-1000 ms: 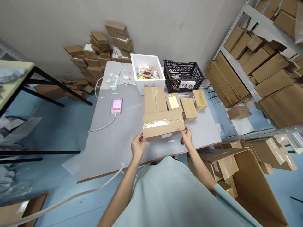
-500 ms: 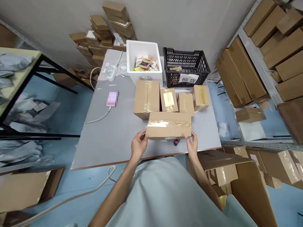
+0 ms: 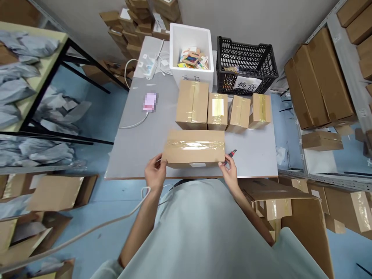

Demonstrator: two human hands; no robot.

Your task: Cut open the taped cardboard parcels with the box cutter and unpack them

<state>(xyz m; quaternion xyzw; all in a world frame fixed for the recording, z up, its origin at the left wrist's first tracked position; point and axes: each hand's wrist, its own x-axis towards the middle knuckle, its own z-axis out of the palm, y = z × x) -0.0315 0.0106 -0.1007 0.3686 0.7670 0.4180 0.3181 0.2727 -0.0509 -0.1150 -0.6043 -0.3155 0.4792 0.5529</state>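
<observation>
A long taped cardboard box (image 3: 194,147) lies near the front edge of the grey table (image 3: 139,143). My left hand (image 3: 154,173) grips its left end and my right hand (image 3: 229,171) grips its right end. A small red-and-black cutter (image 3: 231,154) lies on the table just past my right hand. Behind the box, several smaller taped cartons (image 3: 221,111) stand in a row.
A white foam bin (image 3: 191,42) of coloured items and a black plastic crate (image 3: 246,66) stand at the table's back. A phone (image 3: 150,102) on a cable lies left. Shelves of cartons (image 3: 316,81) stand right; an open carton (image 3: 293,209) sits on the floor.
The long box has come toward me and a little left, held at both ends. The view has tilted down and shifted, so the table sits more centred.
</observation>
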